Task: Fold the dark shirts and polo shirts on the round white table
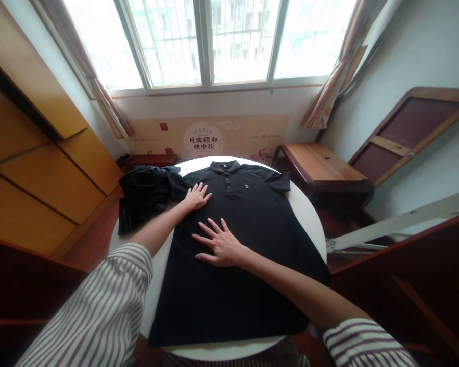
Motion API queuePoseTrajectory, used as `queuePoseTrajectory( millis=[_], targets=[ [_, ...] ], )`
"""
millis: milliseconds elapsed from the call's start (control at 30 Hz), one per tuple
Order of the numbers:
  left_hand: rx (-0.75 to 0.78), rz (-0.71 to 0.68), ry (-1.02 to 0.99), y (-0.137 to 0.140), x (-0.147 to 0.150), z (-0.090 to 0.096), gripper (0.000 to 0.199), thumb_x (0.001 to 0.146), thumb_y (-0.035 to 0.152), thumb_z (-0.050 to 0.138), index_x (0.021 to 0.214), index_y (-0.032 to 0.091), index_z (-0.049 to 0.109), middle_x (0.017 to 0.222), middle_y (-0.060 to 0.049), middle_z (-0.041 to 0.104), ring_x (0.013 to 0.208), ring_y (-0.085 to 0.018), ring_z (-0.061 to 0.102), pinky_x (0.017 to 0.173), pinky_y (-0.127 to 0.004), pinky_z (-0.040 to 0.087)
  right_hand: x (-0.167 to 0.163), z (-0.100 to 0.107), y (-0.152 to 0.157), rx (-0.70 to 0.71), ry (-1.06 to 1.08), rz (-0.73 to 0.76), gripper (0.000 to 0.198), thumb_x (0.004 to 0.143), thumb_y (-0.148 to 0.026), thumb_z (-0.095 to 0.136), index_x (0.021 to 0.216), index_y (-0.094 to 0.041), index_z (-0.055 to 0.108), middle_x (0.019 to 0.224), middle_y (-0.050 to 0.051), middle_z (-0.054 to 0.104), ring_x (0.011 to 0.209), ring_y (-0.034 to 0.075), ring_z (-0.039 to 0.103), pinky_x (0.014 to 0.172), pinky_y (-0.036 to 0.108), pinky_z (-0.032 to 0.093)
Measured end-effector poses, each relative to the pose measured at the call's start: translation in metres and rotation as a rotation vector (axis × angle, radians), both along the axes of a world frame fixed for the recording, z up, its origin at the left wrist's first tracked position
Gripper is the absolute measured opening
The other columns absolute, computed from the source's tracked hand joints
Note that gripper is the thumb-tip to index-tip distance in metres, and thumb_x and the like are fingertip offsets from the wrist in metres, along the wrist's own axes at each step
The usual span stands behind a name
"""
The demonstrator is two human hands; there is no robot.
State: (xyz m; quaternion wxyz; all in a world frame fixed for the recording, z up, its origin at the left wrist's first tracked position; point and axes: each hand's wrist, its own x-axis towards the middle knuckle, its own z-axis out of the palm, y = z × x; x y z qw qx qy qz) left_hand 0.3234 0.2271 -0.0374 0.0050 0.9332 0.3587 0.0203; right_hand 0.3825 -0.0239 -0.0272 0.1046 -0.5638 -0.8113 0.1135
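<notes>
On the white worktop (312, 224), the left hand (198, 197) and right hand (222, 246) spread flat, grasping nothing, over a black shirt (252, 219), seemingly smoothing it; the next move likely calls for pinching an edge.

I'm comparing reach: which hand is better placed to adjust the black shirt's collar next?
Probably the left hand: it is nearer the collar, high on the black shirt; the right hand is lower down.

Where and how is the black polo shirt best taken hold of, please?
Probably by the hem, at its right corner, with the right hand coming in from the person's side of the table. The shirt lies spread flat, collar at the far end, giving little to pinch; but that corner seems to reach past the table's edge, so gripping above and below looks possible.
</notes>
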Motion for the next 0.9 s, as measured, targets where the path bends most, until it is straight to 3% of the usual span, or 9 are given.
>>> queuePoseTrajectory(
  millis=[100,300,367,433,500,567,700,800,900],
  targets=[
    [-0.067,0.059,0.048,0.018,-0.006,-0.008,0.071,0.100,0.057,0.026,0.158,0.016,0.026,0.165,-0.014,0.020,0.152,-0.031,0.018,0.121,-0.049,0.019,-0.011,0.007,-0.023,-0.026,0.046,0.096,0.073,0.093,-0.073,0.038,0.154,-0.033,0.037,0.166,0.007,0.017,0.153,0.035,0.007,0.118,0.064,0.002],
    [-0.119,0.151,0.023,0.044,-0.005,-0.003,0.069,0.099,0.055,0.029,0.160,0.022,0.022,0.166,-0.009,0.016,0.152,-0.032,0.014,0.121,-0.050,0.015,-0.030,0.011,-0.078,-0.008,0.164,0.335,0.072,0.093,-0.064,0.050,0.155,-0.030,0.036,0.163,0.006,0.027,0.153,0.030,0.011,0.121,0.059,0.004],
    [-0.114,0.160,0.007,0.045,-0.003,-0.005,0.070,0.099,0.055,0.029,0.159,0.022,0.022,0.166,-0.009,0.016,0.152,-0.032,0.014,0.121,-0.049,0.015,-0.027,0.012,-0.082,0.003,0.209,0.412,0.069,0.094,-0.060,0.052,0.153,-0.028,0.039,0.160,0.006,0.035,0.151,0.027,0.022,0.123,0.053,0.012],
    [-0.103,0.160,-0.002,0.045,-0.003,-0.008,0.069,0.099,0.055,0.029,0.159,0.023,0.023,0.166,-0.009,0.016,0.152,-0.032,0.014,0.121,-0.049,0.015,-0.011,0.013,-0.065,0.032,0.251,0.387,0.060,0.098,-0.053,0.048,0.149,-0.023,0.045,0.153,0.007,0.046,0.143,0.023,0.039,0.120,0.042,0.026],
    [-0.094,0.158,-0.004,0.045,-0.004,-0.011,0.068,0.099,0.055,0.029,0.159,0.025,0.023,0.166,-0.008,0.017,0.152,-0.031,0.015,0.121,-0.048,0.014,0.021,0.017,-0.029,0.102,0.262,0.190,0.048,0.103,-0.041,0.040,0.142,-0.017,0.053,0.142,0.010,0.057,0.130,0.019,0.053,0.112,0.032,0.038],
    [-0.083,0.153,-0.004,0.046,-0.005,-0.013,0.067,0.099,0.056,0.029,0.159,0.027,0.024,0.166,-0.007,0.018,0.152,-0.031,0.015,0.121,-0.049,0.014,0.067,0.020,0.022,0.197,0.195,-0.108,0.044,0.102,-0.030,0.034,0.135,-0.013,0.059,0.134,0.014,0.062,0.124,0.020,0.057,0.109,0.033,0.040],
    [-0.070,0.152,-0.020,0.047,-0.005,-0.015,0.067,0.098,0.058,0.028,0.159,0.029,0.025,0.166,-0.006,0.018,0.152,-0.032,0.016,0.121,-0.050,0.015,0.172,0.021,0.109,0.145,-0.025,-0.552,0.051,0.102,-0.032,0.036,0.148,-0.012,0.046,0.156,0.014,0.040,0.145,0.027,0.033,0.120,0.049,0.022],
    [-0.073,0.151,-0.026,0.047,-0.005,-0.015,0.068,0.098,0.059,0.028,0.159,0.029,0.025,0.166,-0.006,0.018,0.152,-0.033,0.016,0.121,-0.050,0.015,0.234,0.012,0.129,-0.058,-0.043,-0.821,0.060,0.103,-0.049,0.025,0.158,-0.024,0.029,0.165,0.006,0.022,0.151,0.030,0.017,0.119,0.061,0.014],
    [-0.070,0.154,-0.028,0.046,-0.005,-0.016,0.068,0.098,0.059,0.028,0.158,0.028,0.026,0.166,-0.007,0.018,0.152,-0.034,0.016,0.121,-0.051,0.016,0.278,-0.001,0.117,-0.163,-0.092,-0.974,0.065,0.101,-0.059,0.018,0.159,-0.029,0.024,0.167,0.005,0.017,0.152,0.030,0.013,0.119,0.062,0.010]
  ],
)
